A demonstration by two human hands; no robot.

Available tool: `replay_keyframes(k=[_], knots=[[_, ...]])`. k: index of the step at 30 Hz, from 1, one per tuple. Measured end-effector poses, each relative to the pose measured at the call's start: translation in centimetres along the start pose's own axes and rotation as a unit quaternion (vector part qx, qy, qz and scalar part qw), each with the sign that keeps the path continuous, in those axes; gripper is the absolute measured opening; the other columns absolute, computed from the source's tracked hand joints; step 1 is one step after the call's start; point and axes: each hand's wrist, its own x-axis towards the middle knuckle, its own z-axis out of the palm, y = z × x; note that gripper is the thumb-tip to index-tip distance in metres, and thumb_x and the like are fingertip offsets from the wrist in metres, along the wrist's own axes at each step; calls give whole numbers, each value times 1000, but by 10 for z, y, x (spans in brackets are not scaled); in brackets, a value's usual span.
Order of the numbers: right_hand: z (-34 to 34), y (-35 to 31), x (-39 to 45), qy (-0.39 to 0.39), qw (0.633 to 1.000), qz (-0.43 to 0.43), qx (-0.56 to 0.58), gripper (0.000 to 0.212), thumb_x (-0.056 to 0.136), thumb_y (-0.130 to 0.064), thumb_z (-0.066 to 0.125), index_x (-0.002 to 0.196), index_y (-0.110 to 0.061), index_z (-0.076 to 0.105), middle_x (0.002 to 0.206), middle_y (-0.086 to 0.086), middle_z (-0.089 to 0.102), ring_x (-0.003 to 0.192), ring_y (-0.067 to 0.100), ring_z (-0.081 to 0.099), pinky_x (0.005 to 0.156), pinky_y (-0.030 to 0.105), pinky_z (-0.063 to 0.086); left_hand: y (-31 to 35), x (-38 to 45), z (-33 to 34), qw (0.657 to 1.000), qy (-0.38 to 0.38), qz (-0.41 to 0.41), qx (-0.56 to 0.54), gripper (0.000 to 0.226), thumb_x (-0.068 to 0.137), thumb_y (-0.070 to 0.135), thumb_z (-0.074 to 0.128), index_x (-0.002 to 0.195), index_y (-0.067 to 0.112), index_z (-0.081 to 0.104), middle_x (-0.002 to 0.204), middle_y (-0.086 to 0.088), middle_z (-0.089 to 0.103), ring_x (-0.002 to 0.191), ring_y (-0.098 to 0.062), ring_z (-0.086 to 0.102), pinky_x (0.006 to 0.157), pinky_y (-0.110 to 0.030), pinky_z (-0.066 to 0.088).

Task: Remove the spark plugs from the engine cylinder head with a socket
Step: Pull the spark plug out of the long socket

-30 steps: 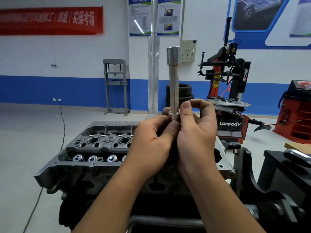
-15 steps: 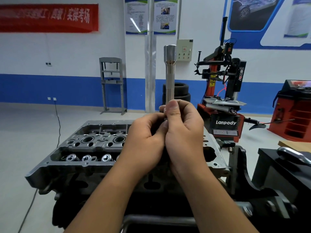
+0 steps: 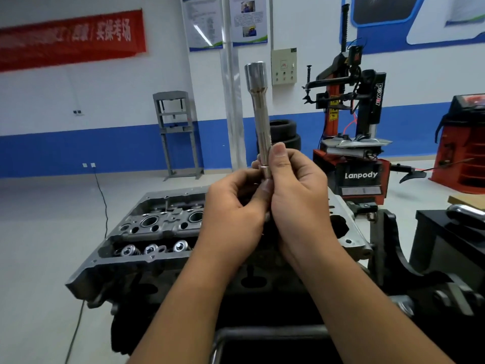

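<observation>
- Both hands are raised at frame centre, above the cylinder head (image 3: 162, 227), which fills the lower centre of the frame.
- Long chrome socket (image 3: 259, 114) stands nearly upright between the hands, wide end up, tilted slightly left at the top.
- Right hand (image 3: 299, 195): fingers curled round the socket's lower shaft, thumb lying up along it and pressing against the metal.
- Left hand (image 3: 233, 206): fingers curled in at the socket's bottom end, thumb tip against the collar. What it pinches below is hidden behind both hands, so I cannot tell whether an extension or ratchet is there.
- Change over the last 1 s: the right thumb slid down over the collar, then back up the shaft, and the collar shows again. The socket's pose barely moved; most of the apparent shift is the camera.
- My read: the fingers are seating or checking the joint at the socket's base, so this is tool prep, not extraction.
- The socket is well clear of the head, and 2 open plug wells (image 3: 149, 221) show at mid-left with nothing inserted.
- Judgement: removal not started; next comes lowering the socket into a well.
- Tyre changer (image 3: 351, 122) stands behind, at right.
</observation>
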Motion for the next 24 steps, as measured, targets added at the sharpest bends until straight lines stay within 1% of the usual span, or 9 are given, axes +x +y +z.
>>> replay_keyframes(k=[2, 4, 7, 9, 11, 14, 17, 22, 24], knots=[[0, -2, -1, -14, 1000, 11, 22, 35, 84, -50, 77, 91, -17, 66, 87, 16, 72, 78, 23, 72, 77, 44, 64, -1, 0, 0, 999, 37, -2, 2, 7, 93, 8, 77, 98, 11, 74, 90, -4, 81, 86, -21, 79, 77, -39, 67], [0, -2, -2, -7, 1000, 0, 4, 40, 77, -46, 84, 94, -16, 65, 88, 17, 72, 77, 25, 73, 73, 41, 64, -2, 0, 0, 998, 55, 3, 16, 12, 89, 4, 80, 98, 10, 75, 90, -4, 81, 87, -21, 79, 81, -44, 66], [-1, 0, -2, 3, 1000, -25, -15, 32, 85, -42, 79, 92, -13, 67, 81, 3, 71, 77, 17, 72, 73, 32, 61, -2, 0, -1, 1000, -18, 11, 16, 18, 100, 6, 69, 114, 15, 76, 103, -1, 81, 101, -16, 78, 92, -44, 64], [-1, -1, -1, 11, 999, -22, -28, 37, 89, -49, 71, 91, -12, 70, 80, 0, 71, 80, 15, 71, 77, 36, 61, -1, 0, -2, 998, -61, 3, -3, 23, 106, 9, 60, 122, 16, 75, 111, -1, 80, 108, -18, 76, 96, -42, 61], [0, -1, 0, 10, 1000, -3, -14, 41, 89, -54, 65, 86, -13, 71, 81, 1, 72, 81, 16, 70, 82, 41, 62, -1, 1, -3, 998, -52, -2, -19, 23, 107, 11, 58, 118, 19, 76, 111, 0, 80, 109, -17, 76, 96, -38, 61], [0, 0, 1, -4, 1000, 24, 13, 31, 85, -52, 71, 86, -21, 70, 85, 6, 74, 81, 20, 73, 81, 45, 63, -3, 1, -2, 1000, 0, 10, -6, 16, 99, 7, 70, 105, 20, 77, 100, 2, 82, 96, -12, 78, 82, -28, 64], [-1, 1, 0, 8, 1000, 12, 7, 30, 81, -49, 80, 87, -23, 68, 91, 14, 74, 86, 33, 74, 84, 55, 63, -7, 2, -1, 999, 35, 8, 5, 10, 91, 6, 80, 98, 12, 75, 92, -2, 81, 88, -17, 79, 79, -35, 66], [-1, 1, 3, 7, 1000, 4, -5, 46, 84, -62, 65, 82, -16, 72, 81, 3, 71, 82, 20, 70, 81, 41, 62, -4, 2, -2, 998, -52, -1, -27, 18, 106, 12, 61, 116, 17, 76, 108, -1, 81, 106, -17, 76, 95, -39, 61], [-1, 1, 3, -5, 1000, 14, 7, 45, 86, -58, 63, 82, -14, 72, 80, 4, 69, 79, 19, 68, 80, 42, 61, -3, 3, -2, 999, -36, -3, -18, 17, 105, 12, 63, 113, 19, 76, 105, 0, 81, 103, -15, 77, 92, -37, 62]])
